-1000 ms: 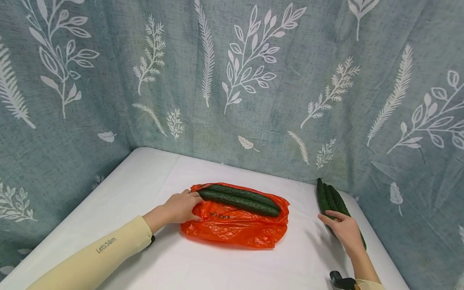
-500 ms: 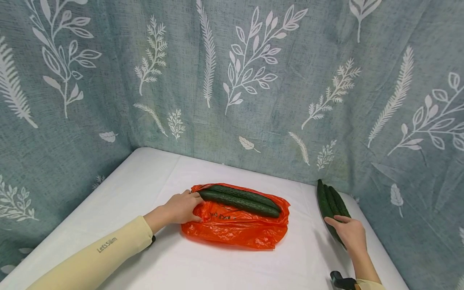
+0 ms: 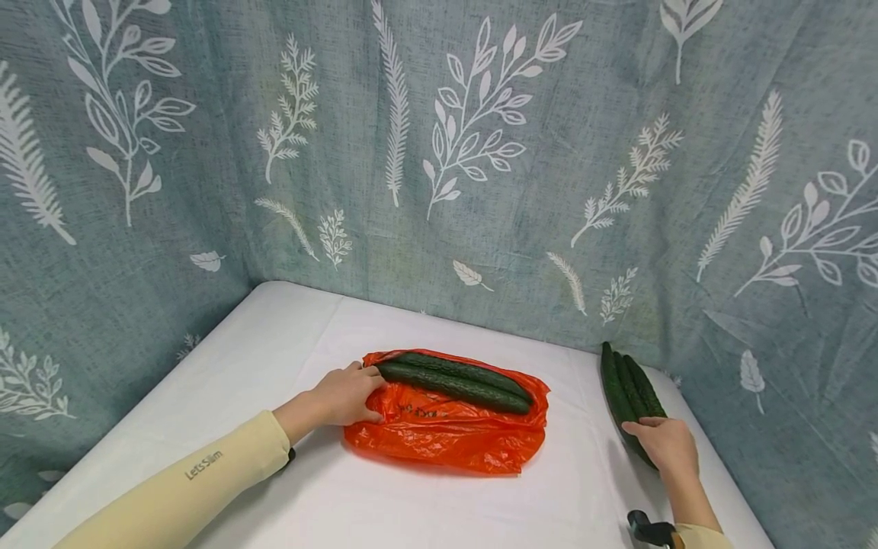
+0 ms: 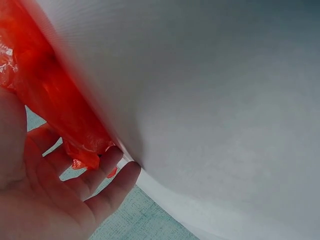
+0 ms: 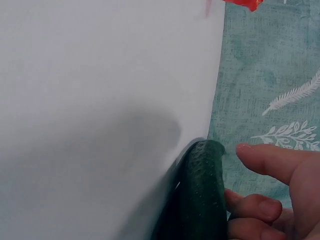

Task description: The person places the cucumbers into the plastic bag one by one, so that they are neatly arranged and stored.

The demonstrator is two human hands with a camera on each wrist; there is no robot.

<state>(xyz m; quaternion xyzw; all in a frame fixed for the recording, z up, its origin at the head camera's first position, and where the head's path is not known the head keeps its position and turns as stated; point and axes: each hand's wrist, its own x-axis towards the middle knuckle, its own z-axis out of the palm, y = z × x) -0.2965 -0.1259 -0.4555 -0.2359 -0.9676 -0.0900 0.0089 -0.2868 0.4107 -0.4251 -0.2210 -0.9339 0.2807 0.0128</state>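
A red plastic bag [image 3: 446,446] lies mid-table, its top side folded open over two dark green cucumbers [image 3: 453,385] lying side by side. My left hand [image 3: 346,395] holds the bag's left end, fingers at the upper edge and thumb lower down; the left wrist view shows its curved fingers [image 4: 112,187] at the red film. To the right lie three more cucumbers [image 3: 626,389] close together. My right hand [image 3: 668,444] is at their near part and hides some of it. In the right wrist view its thumb [image 5: 272,159] stands apart from the nearest cucumber [image 5: 202,195], with bent fingers beside it.
A white cloth covers the table [image 3: 288,335]. Blue-green curtains [image 3: 384,259] with white leaf prints hang along the back and both sides. A black wrist strap [image 3: 648,528] is on the right arm.
My right hand has slid toward the near end of the right-hand cucumbers, and its fingers have drawn in. The left hand stays at the bag; the bag and its cucumbers keep their places.
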